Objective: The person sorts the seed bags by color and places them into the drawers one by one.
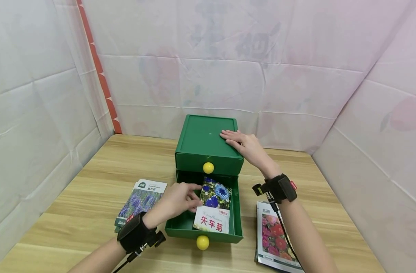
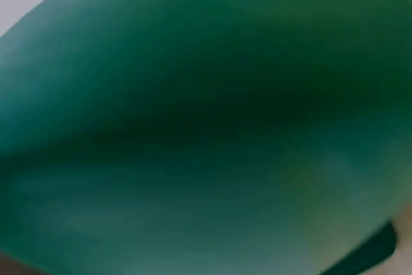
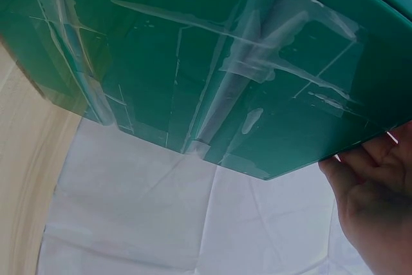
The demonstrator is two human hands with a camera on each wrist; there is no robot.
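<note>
A green plastic two-drawer box (image 1: 208, 142) stands near the wooden table's (image 1: 75, 197) far edge, its lower drawer (image 1: 204, 227) pulled open. The left hand (image 1: 175, 200) pinches a blue-flower seed packet (image 1: 213, 208) lying in that drawer. The right hand (image 1: 243, 146) rests flat, fingers straight, on the box top. A lavender seed packet (image 1: 139, 201) lies left of the drawer and a red-flower seed packet (image 1: 272, 235) right of it.

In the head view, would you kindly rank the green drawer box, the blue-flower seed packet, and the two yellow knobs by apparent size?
1. Green drawer box, clearly largest.
2. Blue-flower seed packet, held by the left hand over the open lower drawer.
3. Upper yellow knob and lower yellow knob look alike; the lower seems slightly bigger, probably only because it is nearer.
</note>
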